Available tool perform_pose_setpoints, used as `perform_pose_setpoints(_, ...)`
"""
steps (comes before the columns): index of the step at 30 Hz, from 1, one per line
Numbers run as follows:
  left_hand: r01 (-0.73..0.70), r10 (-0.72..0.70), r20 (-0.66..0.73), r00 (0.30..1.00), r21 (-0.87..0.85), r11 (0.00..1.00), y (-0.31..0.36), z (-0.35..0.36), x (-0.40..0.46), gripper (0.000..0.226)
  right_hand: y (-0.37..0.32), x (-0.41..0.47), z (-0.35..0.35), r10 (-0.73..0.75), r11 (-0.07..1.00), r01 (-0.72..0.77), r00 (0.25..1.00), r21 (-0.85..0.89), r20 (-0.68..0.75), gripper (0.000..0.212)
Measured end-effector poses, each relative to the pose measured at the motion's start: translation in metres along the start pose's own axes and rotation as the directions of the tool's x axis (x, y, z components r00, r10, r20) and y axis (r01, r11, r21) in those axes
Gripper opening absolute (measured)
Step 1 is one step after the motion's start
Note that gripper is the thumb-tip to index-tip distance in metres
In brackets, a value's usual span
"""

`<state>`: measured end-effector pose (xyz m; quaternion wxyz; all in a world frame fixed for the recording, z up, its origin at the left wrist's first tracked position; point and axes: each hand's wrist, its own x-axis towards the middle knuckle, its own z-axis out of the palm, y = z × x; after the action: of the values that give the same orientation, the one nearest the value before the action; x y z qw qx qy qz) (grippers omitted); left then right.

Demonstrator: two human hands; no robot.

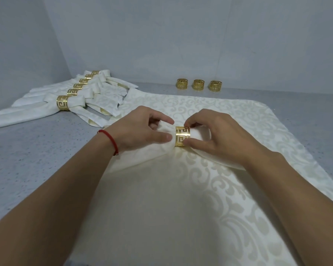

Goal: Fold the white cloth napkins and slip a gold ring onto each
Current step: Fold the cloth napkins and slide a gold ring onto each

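— At the middle of the tabletop (37,169), where do you stand?

— You're at the ringing step. Your right hand (217,135) pinches the gold ring (182,138) between thumb and fingers; your left hand (140,129) curls round the gathered napkin (161,160) just beside it.

— And next?

— Likely slide the ring further along the bunched cloth while your left hand keeps the gather tight, so it doesn't spread.

— How does it look?

— White, scroll-patterned, pinched at the ring, with a rounded end poking through. It lies on a flat napkin stack (238,116). Six finished napkins (62,100) sit far left; three spare rings (198,85) wait behind.
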<state>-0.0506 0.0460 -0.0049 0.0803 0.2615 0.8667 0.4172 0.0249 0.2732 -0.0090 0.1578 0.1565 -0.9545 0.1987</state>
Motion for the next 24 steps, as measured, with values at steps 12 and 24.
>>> perform_pose_setpoints(12, 0.172, -0.167, 0.124, 0.978, -0.036, 0.984, 0.001, -0.017, 0.003, 0.035, 0.021, 0.001, -0.007, 0.329, 0.879, -0.345, 0.938, 0.328, 0.107, 0.014)
perform_pose_setpoints(24, 0.396, -0.399, -0.107, 0.911, -0.049, 0.917, -0.028, -0.146, -0.061, 0.011, -0.098, 0.097, 0.031, 0.266, 0.811, -0.310, 0.951, 0.496, 0.159, 0.047)
